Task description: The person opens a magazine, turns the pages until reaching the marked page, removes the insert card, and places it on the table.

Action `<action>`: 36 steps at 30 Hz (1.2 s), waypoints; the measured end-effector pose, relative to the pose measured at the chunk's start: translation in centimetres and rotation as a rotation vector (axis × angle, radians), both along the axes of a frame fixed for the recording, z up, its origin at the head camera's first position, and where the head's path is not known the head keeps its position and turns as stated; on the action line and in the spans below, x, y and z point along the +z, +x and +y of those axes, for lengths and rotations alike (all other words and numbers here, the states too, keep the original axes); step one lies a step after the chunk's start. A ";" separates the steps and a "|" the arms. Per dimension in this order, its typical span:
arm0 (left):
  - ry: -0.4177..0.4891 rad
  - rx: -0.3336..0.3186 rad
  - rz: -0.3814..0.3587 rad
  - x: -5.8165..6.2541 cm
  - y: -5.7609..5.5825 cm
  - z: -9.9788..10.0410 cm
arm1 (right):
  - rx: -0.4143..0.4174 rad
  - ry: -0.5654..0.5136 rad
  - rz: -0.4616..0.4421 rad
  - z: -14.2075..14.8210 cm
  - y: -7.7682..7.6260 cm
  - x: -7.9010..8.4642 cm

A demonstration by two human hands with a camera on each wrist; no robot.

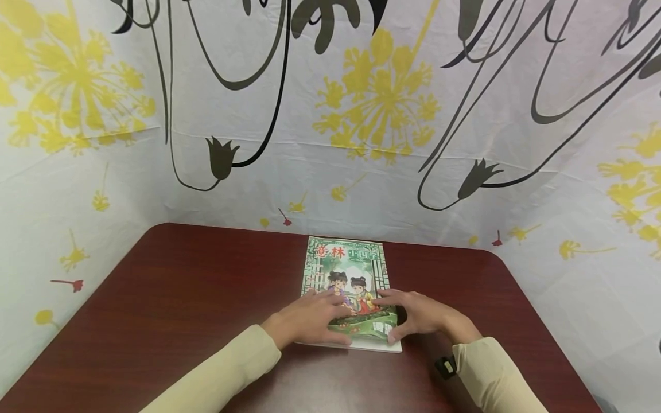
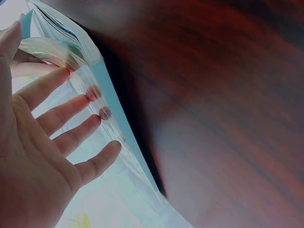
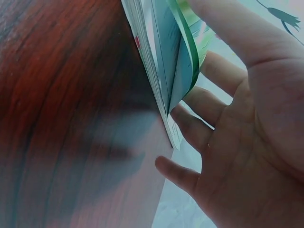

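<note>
A magazine (image 1: pixel 343 261) with a green illustrated cover of two cartoon children lies flat on the dark red table. My left hand (image 1: pixel 317 315) rests on the cover's lower left, fingers spread. In the left wrist view its fingertips touch the cover beside the pale blue spine (image 2: pixel 114 104). At the lower right edge, my right hand (image 1: pixel 426 312) pinches the cover between thumb and fingers. The right wrist view shows that edge of the cover (image 3: pixel 192 66) bowed up, away from the stacked pages (image 3: pixel 142 42). Part of the cover picture is hidden under my hands.
The reddish-brown table (image 1: pixel 217 275) has rounded far corners. A white cloth (image 1: pixel 258 189) with yellow, grey and red plant prints hangs behind it and at both sides. A black device (image 1: pixel 445 367) is on my right wrist, by the beige sleeve.
</note>
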State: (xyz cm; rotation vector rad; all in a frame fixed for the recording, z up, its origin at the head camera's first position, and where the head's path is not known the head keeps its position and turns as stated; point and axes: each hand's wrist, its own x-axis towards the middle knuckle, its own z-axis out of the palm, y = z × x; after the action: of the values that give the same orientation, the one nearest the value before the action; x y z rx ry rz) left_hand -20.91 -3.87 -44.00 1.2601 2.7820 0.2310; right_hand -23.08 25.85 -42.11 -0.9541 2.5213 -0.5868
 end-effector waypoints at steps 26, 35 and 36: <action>0.021 -0.005 -0.009 -0.1 -0.2 -0.2 | -0.034 0.011 -0.008 0.4 0.0 0.8; 0.036 -0.009 -0.014 0.1 -0.1 -0.3 | -0.034 0.010 0.005 0.3 0.1 1.2; 0.039 -0.009 -0.021 0.1 -0.1 -0.3 | -0.039 0.010 0.003 0.4 0.1 1.2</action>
State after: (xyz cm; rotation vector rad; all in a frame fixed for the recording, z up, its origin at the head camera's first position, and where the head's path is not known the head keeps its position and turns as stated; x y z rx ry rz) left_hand -21.00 -4.17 -43.87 1.2715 2.7665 0.2975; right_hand -22.98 26.21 -40.87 -0.9045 2.5481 -0.5837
